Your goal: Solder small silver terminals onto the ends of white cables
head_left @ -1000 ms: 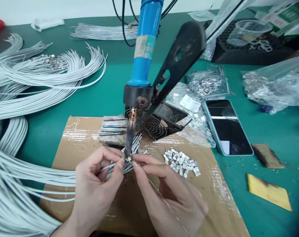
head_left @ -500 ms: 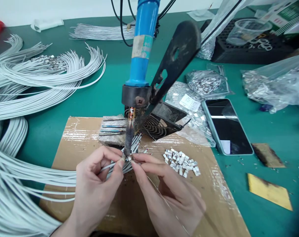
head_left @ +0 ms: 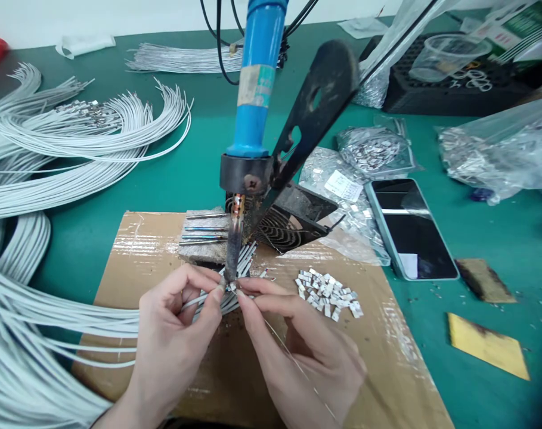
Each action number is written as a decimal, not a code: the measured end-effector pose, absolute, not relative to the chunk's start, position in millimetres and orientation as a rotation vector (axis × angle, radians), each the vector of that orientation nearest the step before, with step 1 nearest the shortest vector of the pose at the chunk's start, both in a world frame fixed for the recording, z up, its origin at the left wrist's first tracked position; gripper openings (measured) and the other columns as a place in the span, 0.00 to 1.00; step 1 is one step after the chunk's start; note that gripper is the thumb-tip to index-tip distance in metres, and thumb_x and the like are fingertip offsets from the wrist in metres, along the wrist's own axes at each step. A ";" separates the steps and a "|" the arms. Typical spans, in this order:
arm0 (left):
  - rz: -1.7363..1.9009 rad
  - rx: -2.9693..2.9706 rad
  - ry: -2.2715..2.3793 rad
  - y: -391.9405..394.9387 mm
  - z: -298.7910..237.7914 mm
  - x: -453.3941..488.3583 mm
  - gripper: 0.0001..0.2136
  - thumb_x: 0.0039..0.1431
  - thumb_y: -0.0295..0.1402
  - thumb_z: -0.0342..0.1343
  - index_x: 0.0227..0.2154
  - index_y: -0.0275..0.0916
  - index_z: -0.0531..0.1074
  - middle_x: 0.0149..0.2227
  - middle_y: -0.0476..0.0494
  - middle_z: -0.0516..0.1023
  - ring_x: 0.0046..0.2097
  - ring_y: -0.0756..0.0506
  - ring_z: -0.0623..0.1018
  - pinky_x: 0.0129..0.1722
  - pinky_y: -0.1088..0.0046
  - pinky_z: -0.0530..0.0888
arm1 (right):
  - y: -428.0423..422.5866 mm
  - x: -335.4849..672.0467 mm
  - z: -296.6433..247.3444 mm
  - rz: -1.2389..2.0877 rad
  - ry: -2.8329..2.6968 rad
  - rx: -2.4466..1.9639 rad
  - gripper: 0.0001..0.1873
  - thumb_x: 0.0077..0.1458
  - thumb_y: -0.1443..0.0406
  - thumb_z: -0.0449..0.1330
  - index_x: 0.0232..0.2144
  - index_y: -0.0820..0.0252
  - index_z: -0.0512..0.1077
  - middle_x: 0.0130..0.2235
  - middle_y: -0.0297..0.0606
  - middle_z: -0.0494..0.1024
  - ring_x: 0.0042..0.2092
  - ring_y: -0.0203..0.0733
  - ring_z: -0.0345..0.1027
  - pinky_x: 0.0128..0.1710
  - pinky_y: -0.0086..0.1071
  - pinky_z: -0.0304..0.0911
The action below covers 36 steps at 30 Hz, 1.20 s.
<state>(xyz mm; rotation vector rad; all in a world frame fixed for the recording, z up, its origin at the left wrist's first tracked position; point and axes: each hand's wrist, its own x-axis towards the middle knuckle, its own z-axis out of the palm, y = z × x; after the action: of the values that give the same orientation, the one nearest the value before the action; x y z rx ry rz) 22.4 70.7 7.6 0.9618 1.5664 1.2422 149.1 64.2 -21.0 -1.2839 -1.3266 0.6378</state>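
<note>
A soldering iron with a blue handle hangs tip-down in a black metal stand. Close under its tip, my left hand pinches a light grey cable between thumb and fingers. My right hand is closed from the other side, thumb and forefinger together at a small metal tab. Thin solder wire runs from those fingertips down across the palm. Fingers partly cover the joint, so exact contact with the tip cannot be made out. More cable ends lie behind the hands.
Loose metal tabs are heaped on the cardboard. Grey cable bundles fill the left side. A phone, bags of metal parts and a yellow sponge lie right. Spare tips rest on a grey block.
Both hands stay at the iron's tip. My right hand has shifted very slightly left, and the solder wire with it.
</note>
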 end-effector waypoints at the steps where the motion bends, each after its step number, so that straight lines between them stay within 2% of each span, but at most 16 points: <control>1: 1.263 0.942 1.576 70.6 8.0 23.4 0.07 0.55 0.24 0.66 0.24 0.40 0.79 0.32 0.48 0.83 0.33 0.49 0.84 0.31 0.81 0.79 | 64.3 149.0 -20.3 0.636 -1.325 -1.286 0.10 0.61 0.72 0.68 0.30 0.53 0.78 0.36 0.34 0.89 0.32 0.39 0.83 0.38 0.31 0.81; 11: 1.331 0.914 1.567 68.8 7.7 29.0 0.07 0.56 0.23 0.65 0.24 0.41 0.80 0.32 0.50 0.84 0.31 0.52 0.81 0.30 0.85 0.76 | 63.5 149.2 -20.0 0.619 -1.320 -1.283 0.10 0.60 0.73 0.68 0.31 0.53 0.78 0.37 0.32 0.89 0.33 0.38 0.84 0.38 0.30 0.80; 17: 1.250 0.978 1.538 71.1 5.9 22.7 0.07 0.53 0.22 0.67 0.24 0.40 0.80 0.32 0.49 0.82 0.33 0.49 0.83 0.31 0.82 0.79 | 64.1 149.3 -23.7 0.675 -1.295 -1.259 0.09 0.60 0.73 0.69 0.31 0.53 0.79 0.38 0.30 0.89 0.34 0.36 0.83 0.40 0.28 0.79; 23: 1.299 0.910 1.570 69.0 7.5 28.3 0.07 0.55 0.24 0.66 0.24 0.40 0.80 0.33 0.49 0.82 0.31 0.50 0.82 0.30 0.82 0.77 | 64.5 149.6 -23.0 0.662 -1.304 -1.267 0.10 0.60 0.73 0.68 0.31 0.53 0.79 0.37 0.31 0.89 0.33 0.37 0.83 0.40 0.30 0.80; 31: 1.237 0.982 1.572 61.5 -2.0 22.6 0.07 0.60 0.27 0.64 0.26 0.39 0.79 0.35 0.47 0.83 0.32 0.50 0.82 0.32 0.81 0.78 | 60.3 152.2 -25.8 0.776 -1.248 -1.264 0.09 0.62 0.71 0.68 0.31 0.54 0.77 0.40 0.31 0.88 0.41 0.35 0.84 0.45 0.25 0.75; 34: 1.173 1.067 1.574 50.8 -9.2 19.6 0.07 0.63 0.29 0.64 0.27 0.40 0.78 0.35 0.48 0.83 0.32 0.51 0.81 0.31 0.83 0.76 | 61.3 162.3 -24.3 0.775 -1.074 -1.384 0.05 0.64 0.66 0.69 0.34 0.53 0.78 0.32 0.29 0.85 0.34 0.33 0.81 0.38 0.23 0.74; 36: 1.066 1.163 1.606 40.3 -11.9 17.6 0.09 0.65 0.30 0.62 0.28 0.41 0.77 0.34 0.49 0.84 0.29 0.52 0.79 0.27 0.83 0.74 | 63.4 176.5 -24.0 0.807 -0.888 -1.393 0.09 0.64 0.60 0.69 0.31 0.54 0.78 0.25 0.26 0.80 0.27 0.32 0.76 0.31 0.21 0.72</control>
<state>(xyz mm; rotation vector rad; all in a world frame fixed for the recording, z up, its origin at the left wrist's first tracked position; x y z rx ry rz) 17.6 40.3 -11.9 1.1634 1.6065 1.0656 176.5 63.4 -24.0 -1.3931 -0.8877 0.8074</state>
